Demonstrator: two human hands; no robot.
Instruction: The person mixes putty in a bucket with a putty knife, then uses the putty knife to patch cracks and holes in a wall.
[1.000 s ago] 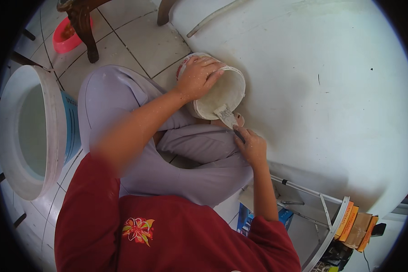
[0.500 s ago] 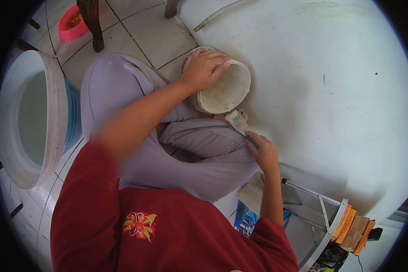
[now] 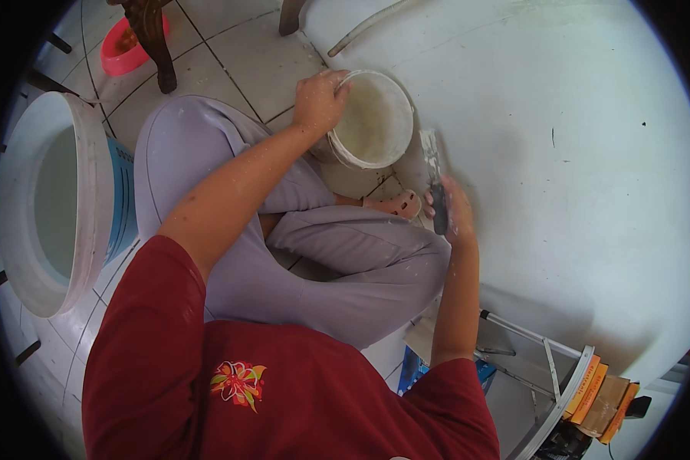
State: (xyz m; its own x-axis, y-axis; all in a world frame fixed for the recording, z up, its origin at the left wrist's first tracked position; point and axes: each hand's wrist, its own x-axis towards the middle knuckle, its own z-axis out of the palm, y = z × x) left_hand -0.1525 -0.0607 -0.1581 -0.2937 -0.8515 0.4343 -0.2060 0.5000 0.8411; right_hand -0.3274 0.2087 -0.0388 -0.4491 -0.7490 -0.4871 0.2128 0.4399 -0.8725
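Observation:
My left hand (image 3: pixel 320 101) grips the near-left rim of a white plastic bucket (image 3: pixel 373 162), fingers hooked over its edge. The bucket is tilted a little on the floor beside the wall, its inside coated with pale, whitish residue. In my right hand (image 3: pixel 458 208) is a putty knife (image 3: pixel 438 201), held by its dark handle. Its blade, smeared with white paste, points away from me, right of the bucket and close to the white wall (image 3: pixel 560 192); whether it touches the wall I cannot tell.
At the left stands a large white bucket (image 3: pixel 92 230) with a blue label, holding cloudy liquid. A pink bowl (image 3: pixel 119 61) sits by a carved wooden furniture leg (image 3: pixel 152 38). Lower right are a folding step stool (image 3: pixel 552 368) and orange boxes (image 3: pixel 590 391).
My right hand has moved up from the knee, and the putty knife has swung to point away from me. The bucket has shifted slightly up and left and stands more upright under my left hand.

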